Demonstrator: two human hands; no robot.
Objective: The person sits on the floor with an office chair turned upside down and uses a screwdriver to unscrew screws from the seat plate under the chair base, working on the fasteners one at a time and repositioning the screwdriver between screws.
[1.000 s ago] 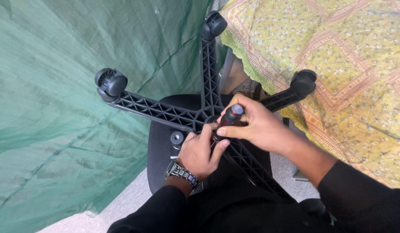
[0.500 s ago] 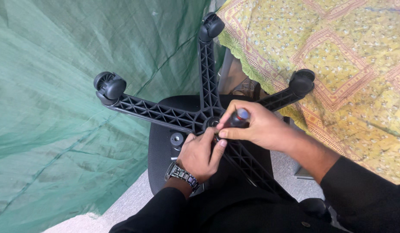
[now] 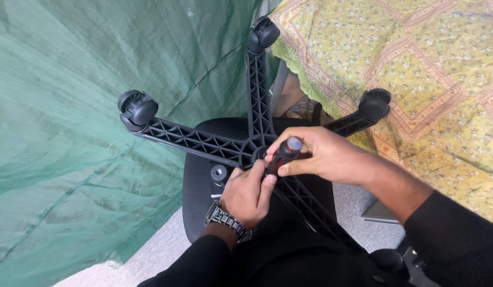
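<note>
Head view: right hand (image 3: 323, 157) grips screwdriver (image 3: 282, 154) over chair base (image 3: 241, 149).

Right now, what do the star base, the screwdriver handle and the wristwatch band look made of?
Star base: black moulded plastic, matte, going by the ribbed lattice inside each arm. Screwdriver in the right hand: handle looks glossy dark-red hard plastic with a grey cap. Watch on the left hand: linked band, shiny, likely metal.

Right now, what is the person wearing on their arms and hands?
Both arms have long black sleeves reaching the wrists. The left hand has a silver metal-link wristwatch just above the cuff. The right hand is bare, no glove, and no ring can be seen.
</note>
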